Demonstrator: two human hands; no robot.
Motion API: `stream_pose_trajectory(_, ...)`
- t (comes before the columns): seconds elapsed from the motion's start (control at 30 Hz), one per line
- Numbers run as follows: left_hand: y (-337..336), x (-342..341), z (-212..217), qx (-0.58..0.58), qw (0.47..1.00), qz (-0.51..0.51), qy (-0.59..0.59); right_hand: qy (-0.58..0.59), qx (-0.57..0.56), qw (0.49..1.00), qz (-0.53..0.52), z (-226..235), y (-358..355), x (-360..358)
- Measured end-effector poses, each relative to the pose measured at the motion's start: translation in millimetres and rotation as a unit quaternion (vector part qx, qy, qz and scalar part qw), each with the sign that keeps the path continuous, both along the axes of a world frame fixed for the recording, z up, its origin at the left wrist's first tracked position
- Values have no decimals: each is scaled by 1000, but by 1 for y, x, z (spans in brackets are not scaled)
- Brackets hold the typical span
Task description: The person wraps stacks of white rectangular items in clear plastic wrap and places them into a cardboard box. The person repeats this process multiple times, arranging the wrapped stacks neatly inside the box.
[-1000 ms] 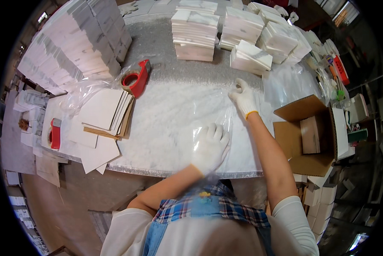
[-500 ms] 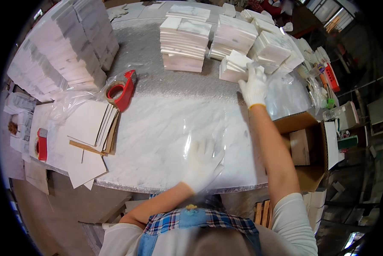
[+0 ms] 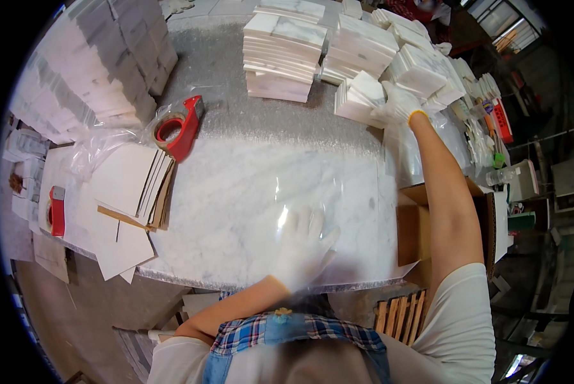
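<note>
At the near edge of the marble table [image 3: 235, 115]:
Left hand: the gloved left hand [image 3: 303, 246] lies flat, fingers spread, pressing down on a clear plastic sheet [image 3: 338, 192]; it grips nothing, only pins the film.
Right hand: the gloved right hand [image 3: 397, 105] is stretched far and right, fingers curled over the top tile of a small leaning stack of white tiles [image 3: 363, 96]; whether it has lifted the tile cannot be told.
Change: a second ago the right hand rested on the film near the middle of the table; half a second ago it was already out at the tile piles, and now it closes on one. The left hand has stayed planted on the sheet.
Meaning: judged from this, smoothing the film is done and fetching a tile to lay on it is in hand.
Far side: more stacks of white tiles [image 3: 287, 57] stand in a row.
Left: a red tape dispenser [image 3: 179, 128] sits beside flat white cards [image 3: 130, 182].
Right: an open cardboard box [image 3: 421, 224] waits below the table edge.
</note>
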State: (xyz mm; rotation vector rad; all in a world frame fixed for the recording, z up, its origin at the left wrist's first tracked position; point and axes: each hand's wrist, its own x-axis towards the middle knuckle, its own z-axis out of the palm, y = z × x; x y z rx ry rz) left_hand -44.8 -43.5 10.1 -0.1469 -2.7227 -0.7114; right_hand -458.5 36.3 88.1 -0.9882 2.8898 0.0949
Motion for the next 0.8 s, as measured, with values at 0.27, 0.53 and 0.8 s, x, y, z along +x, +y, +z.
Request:
stream_pose_trajectory(0.27, 1, 2, -6, -16, 1000, -2, 16, 66, -192, 979, 23, 4, 10, 91)
stream_pose_trajectory(0.53, 1, 9, -3, -47, 998, -10, 44, -118, -138, 966, 184, -32, 14, 212)
stream_pose_trajectory(0.8, 10, 16, -24, -53, 997, -45, -18, -141, -102, 958, 227, -48, 3, 237)
